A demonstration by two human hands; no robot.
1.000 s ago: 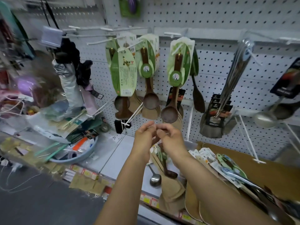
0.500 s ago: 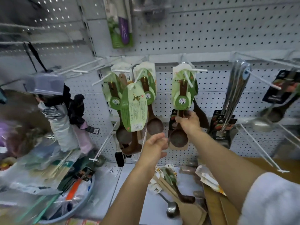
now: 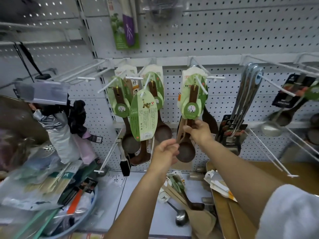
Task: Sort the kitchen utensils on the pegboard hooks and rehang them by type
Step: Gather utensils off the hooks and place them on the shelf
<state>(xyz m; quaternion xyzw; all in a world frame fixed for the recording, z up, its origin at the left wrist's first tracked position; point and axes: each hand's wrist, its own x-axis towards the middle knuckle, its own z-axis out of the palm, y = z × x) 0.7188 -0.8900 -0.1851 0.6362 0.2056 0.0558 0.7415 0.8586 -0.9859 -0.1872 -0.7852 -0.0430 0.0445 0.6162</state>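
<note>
My left hand [image 3: 164, 152] pinches the lower end of a pale wooden spatula [image 3: 180, 131] that hangs behind the dark spoons on the middle hook [image 3: 201, 83]. My right hand [image 3: 198, 131] grips the handle of the front dark wooden ladle [image 3: 185, 149] on that same hook, just under its green card [image 3: 191, 107]. Left of these, two hooks carry more carded dark spoons [image 3: 131, 138], with one large green card [image 3: 144, 116] turned back-out. To the right, a bundle of steel ladles [image 3: 248, 94] hangs on its own hook. Below, loose utensils lie on the shelf [image 3: 138, 190].

Step in hand, as I judge it: separating mixed types on the middle hook. Next move calls for holding the dark ladles aside while sliding the pale spatula's hole forward along the hook; cards may snag.
</note>
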